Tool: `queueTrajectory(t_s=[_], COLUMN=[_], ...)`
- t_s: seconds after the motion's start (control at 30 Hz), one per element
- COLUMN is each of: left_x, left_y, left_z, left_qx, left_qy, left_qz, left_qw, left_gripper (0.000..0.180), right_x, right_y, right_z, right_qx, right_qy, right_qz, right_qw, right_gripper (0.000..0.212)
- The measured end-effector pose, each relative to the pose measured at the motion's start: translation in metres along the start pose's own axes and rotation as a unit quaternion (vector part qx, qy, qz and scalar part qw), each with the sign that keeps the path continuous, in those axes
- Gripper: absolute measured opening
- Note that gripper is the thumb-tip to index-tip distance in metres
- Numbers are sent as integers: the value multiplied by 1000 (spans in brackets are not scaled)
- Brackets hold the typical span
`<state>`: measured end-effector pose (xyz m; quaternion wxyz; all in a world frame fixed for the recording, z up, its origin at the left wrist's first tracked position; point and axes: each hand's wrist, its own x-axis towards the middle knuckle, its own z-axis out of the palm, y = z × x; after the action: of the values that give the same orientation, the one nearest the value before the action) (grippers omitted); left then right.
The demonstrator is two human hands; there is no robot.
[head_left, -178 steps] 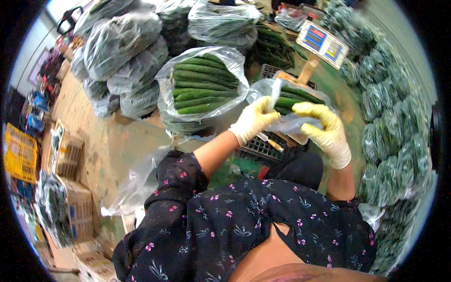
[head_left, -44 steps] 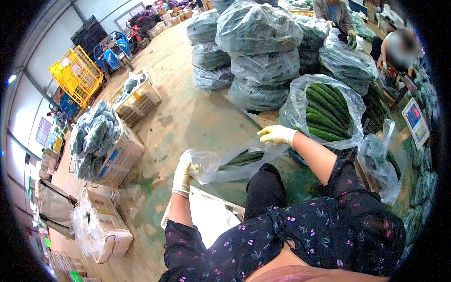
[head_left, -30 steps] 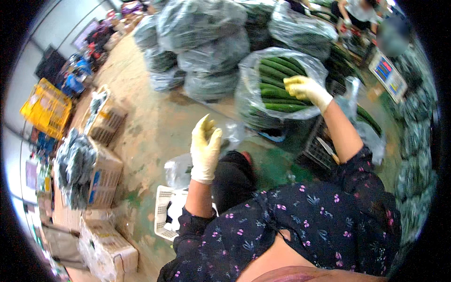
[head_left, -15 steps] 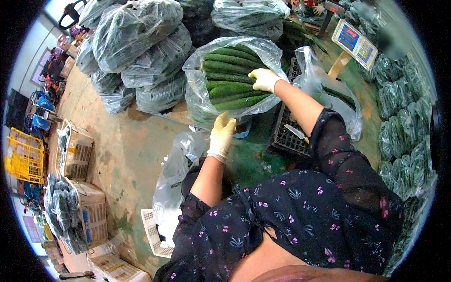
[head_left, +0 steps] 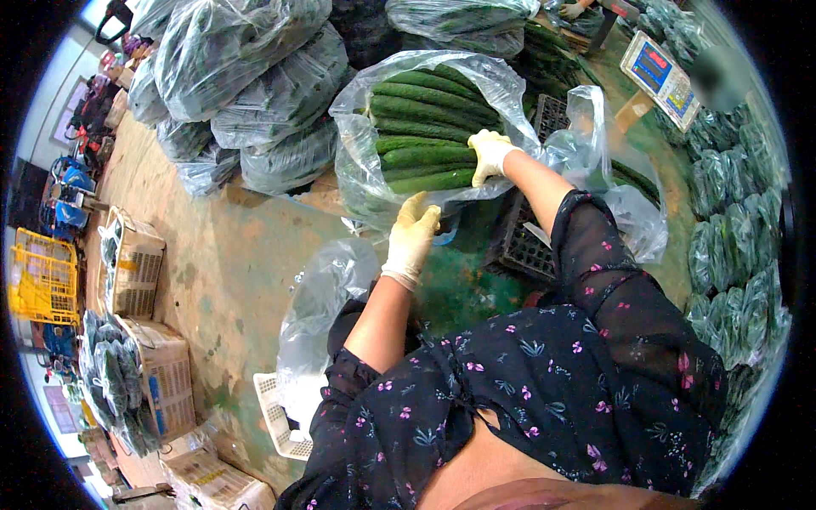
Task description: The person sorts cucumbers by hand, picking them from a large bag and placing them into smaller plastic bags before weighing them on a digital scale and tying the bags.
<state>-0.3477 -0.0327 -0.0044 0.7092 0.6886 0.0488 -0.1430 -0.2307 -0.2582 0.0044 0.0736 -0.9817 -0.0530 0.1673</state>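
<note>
Long dark green cucumbers [head_left: 433,119] lie side by side in a clear plastic bag [head_left: 353,144], whose mouth is spread open around them. Over their right ends rests my right hand [head_left: 490,156] in a pale glove, thumb and fingers apart. My left hand [head_left: 412,240], gloved too, is at the near side of the bag with its index finger and thumb apart. Whether it touches the plastic is hard to tell. A knife [head_left: 537,236] with a pale blade lies on the black crate [head_left: 510,246] under my right forearm.
Filled bags of cucumbers [head_left: 272,93] are piled at the back left. At the right stand another clear bag [head_left: 637,217], a scale display [head_left: 661,78] and stacked bagged cucumbers [head_left: 722,238]. Empty bags [head_left: 327,297] hang over a white basket [head_left: 274,416] by my left arm. Crates [head_left: 161,374] line the left.
My right hand has moved slightly right and down, from atop the cucumbers to their right ends. My left hand has shifted a little right. The view has tilted slightly.
</note>
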Motion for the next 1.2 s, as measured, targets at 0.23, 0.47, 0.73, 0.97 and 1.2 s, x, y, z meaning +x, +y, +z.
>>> queueTrajectory(t_s=[0.23,0.47,0.73,0.97,1.2], left_x=[-3,17,33,41,41], left_y=[6,-20,-21,-20,-13], left_z=[-5,11,5,7,12], left_qx=[27,51,-97,-167,-191], left_qy=[-2,-43,-63,-54,-49], left_qz=[-9,-13,-154,-136,-121], left_qw=[1000,998,981,975,973], left_gripper=[45,53,61,76,81], right_x=[20,31,14,-19,-101], right_y=[-3,13,-19,-32,-25], right_z=[-6,10,-25,-107,-186], right_qx=[103,39,-60,-98,-108], right_qy=[-135,-100,-15,133,242], right_qz=[-99,-88,-108,-120,-121], right_qw=[981,990,992,979,957], right_gripper=[76,75,45,28,27])
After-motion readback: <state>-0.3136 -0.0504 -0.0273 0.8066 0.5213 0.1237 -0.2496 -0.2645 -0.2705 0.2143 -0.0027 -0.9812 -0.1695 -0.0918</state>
